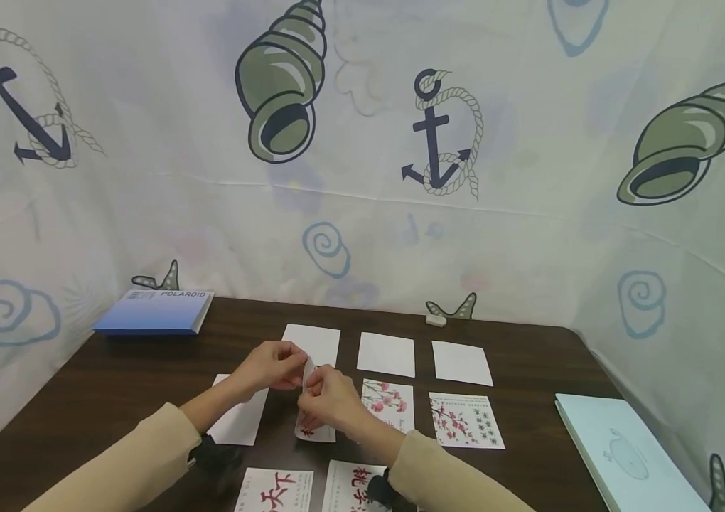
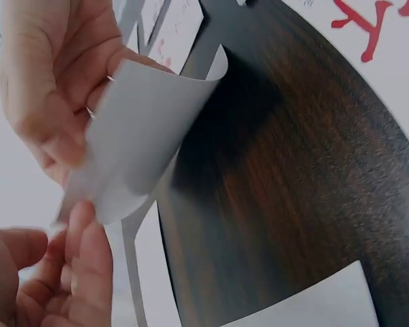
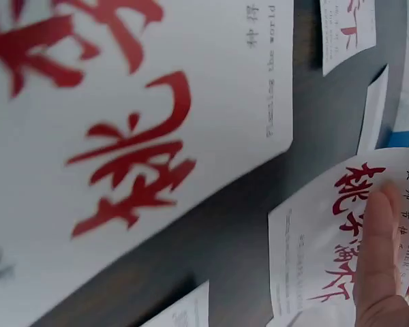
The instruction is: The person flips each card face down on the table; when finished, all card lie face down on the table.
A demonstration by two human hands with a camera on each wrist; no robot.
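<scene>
Both hands meet over the middle of the dark wooden table [image 1: 113, 384]. My left hand [image 1: 271, 364] and my right hand [image 1: 332, 395] pinch one card [image 1: 308, 371] between them; it is bent upward. Its back is white and curls in the left wrist view [image 2: 146, 129]. Its lower end [image 1: 315, 431] shows red print. In the right wrist view a fingertip [image 3: 378, 252] rests on the card's red-lettered face [image 3: 320, 238]. Another red-lettered card [image 3: 123, 136] lies close beside it.
Three blank white cards [image 1: 384, 353] lie in a row behind the hands, two blossom-print cards [image 1: 465, 419] to the right, and red-lettered cards [image 1: 276, 491] near the front edge. A blue Polaroid box [image 1: 154, 311] sits back left, a pale blue book [image 1: 625, 448] at right. Patterned cloth walls surround the table.
</scene>
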